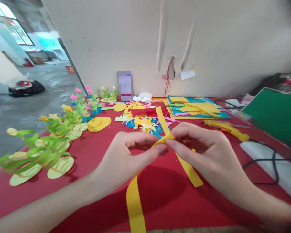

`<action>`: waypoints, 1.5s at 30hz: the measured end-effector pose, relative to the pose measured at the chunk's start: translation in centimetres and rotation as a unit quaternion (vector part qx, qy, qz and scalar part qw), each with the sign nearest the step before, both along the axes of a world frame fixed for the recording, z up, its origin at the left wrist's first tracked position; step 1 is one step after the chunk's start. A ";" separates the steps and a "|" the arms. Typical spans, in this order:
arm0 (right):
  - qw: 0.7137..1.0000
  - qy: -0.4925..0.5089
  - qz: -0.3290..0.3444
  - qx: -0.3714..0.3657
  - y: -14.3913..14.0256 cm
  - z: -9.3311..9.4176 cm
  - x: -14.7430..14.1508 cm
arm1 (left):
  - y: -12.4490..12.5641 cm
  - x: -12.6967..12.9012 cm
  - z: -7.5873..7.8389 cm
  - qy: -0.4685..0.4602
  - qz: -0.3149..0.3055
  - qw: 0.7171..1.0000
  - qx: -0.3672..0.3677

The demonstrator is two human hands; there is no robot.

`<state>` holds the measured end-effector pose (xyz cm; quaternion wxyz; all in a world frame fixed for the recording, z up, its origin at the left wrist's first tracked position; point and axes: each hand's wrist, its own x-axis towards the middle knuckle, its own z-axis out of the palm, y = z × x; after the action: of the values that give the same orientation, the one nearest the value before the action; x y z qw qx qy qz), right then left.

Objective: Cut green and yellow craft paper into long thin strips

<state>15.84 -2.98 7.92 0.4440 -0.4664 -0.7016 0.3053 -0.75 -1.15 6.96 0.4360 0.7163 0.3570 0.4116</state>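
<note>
Between my two hands is a yellow paper strip (136, 202), crossed or folded where the fingertips meet. My left hand (133, 152) pinches it between thumb and fingers, and a long end hangs down toward the table's front edge. My right hand (200, 145) pinches the strip close beside the left thumb. Another yellow length rises above the fingers, and one slants down under the right hand; whether these are all one strip is hidden by the fingers. Just beyond my hands lies a pile of coloured paper scraps (145, 122).
On the red table (165, 197), green paper spirals (36, 149) topped with stars and discs stand at left. Yellow paper discs (99, 124) lie nearby. A yellow glue gun (226, 128) with a black cord, coloured sheets (199, 108) and a green board (276, 116) are at right.
</note>
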 end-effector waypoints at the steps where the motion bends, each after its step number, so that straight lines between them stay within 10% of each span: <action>1: 1.000 -0.006 -0.005 0.010 0.1 -0.1 0.0 | 0.0 0.0 0.0 -0.005 0.011 1.000 0.008; 34: 0.999 -0.043 -0.006 -0.008 -0.1 -0.4 -0.5 | 0.7 0.0 -0.4 -0.079 0.011 0.987 -0.137; 45: 0.989 0.043 0.051 -0.132 0.3 -0.4 -0.3 | 0.8 0.1 -0.2 -0.032 0.025 0.991 -0.126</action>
<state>15.57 -2.68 7.54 0.3924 -0.4704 -0.6583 0.4376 -0.63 -0.38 6.73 0.5233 0.6330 0.4095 0.3973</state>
